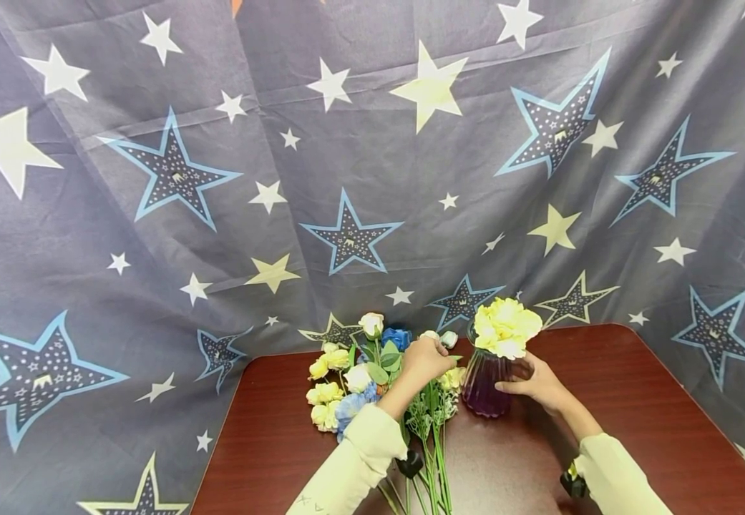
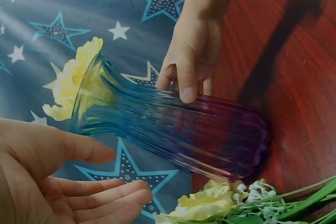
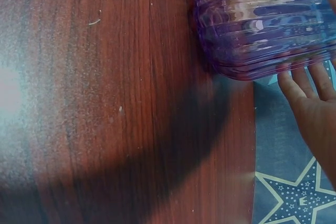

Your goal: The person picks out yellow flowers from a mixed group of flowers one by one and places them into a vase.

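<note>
Vase [image 1: 484, 390] stood upright on the table [image 1: 610, 400], long axis vertical, base down, mouth up. The left wrist view showed it lying sideways, but that was camera roll. Ribbed, see-through, blue near the rim, purple at the base.

Right hand [image 1: 533, 384] was on it: thumb on the vase's near side, fingers round toward the far side, coming in from the vase's right. Left hand [image 1: 425, 359] was left of the vase, apart from it, above the loose flowers. Left fingers extended, thumb well spread, nothing held that I could see. So right hand was nearer, in contact; left had a gap to cross to the vase.

Big yellow flower [image 1: 506, 327] sat at the vase mouth, spilling over the rim. Couldn't make out its stem through the ribs.

Left of the vase: white rose [image 1: 371, 325], blue flower [image 1: 351, 409] and yellow blooms [image 1: 324, 393] in a spread, bloom ends out level with the vase, green stems [image 1: 438, 472] running toward the near side. Small white sprigs [image 1: 439, 408] and one yellow bloom were just beside the vase's left side, so that flank was tight.

Far table edge ran behind the vase, star backdrop [image 1: 346, 157] just past it: little depth there. To the vase's right, bare wood reached the side edge, only the right forearm crossing it. Near edge not visible.
</note>
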`<control>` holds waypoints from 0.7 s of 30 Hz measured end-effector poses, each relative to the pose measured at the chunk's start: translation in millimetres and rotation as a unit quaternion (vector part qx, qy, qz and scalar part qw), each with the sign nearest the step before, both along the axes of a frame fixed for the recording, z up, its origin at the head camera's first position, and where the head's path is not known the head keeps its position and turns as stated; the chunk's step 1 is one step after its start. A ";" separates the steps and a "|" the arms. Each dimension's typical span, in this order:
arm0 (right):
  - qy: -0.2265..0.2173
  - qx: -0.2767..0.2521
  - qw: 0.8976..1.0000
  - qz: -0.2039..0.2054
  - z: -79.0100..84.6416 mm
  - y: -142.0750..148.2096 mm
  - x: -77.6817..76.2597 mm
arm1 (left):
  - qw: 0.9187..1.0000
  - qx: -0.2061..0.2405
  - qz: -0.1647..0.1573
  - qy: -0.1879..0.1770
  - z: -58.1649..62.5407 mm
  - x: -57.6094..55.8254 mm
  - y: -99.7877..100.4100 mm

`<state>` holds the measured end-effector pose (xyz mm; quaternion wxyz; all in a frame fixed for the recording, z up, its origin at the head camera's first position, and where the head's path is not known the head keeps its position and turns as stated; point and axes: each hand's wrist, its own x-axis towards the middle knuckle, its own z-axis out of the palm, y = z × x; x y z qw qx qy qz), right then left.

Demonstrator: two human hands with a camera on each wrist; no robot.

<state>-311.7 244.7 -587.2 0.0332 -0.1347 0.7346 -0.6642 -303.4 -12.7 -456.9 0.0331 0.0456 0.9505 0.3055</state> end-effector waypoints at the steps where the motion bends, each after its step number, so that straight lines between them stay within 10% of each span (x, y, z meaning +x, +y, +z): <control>1: 0.000 0.001 1.000 0.001 -0.2 0.0 0.0 | 1.000 0.013 -0.002 -0.018 -1.0 0.9 -0.6; 8: 0.000 0.004 1.000 0.000 -1.3 1.0 1.0 | 0.985 0.119 -0.004 -0.127 -10.5 7.9 -4.1; 21: 0.004 0.007 1.000 -0.001 -1.6 1.0 -0.4 | 0.966 0.174 0.024 -0.193 -20.3 9.7 -7.8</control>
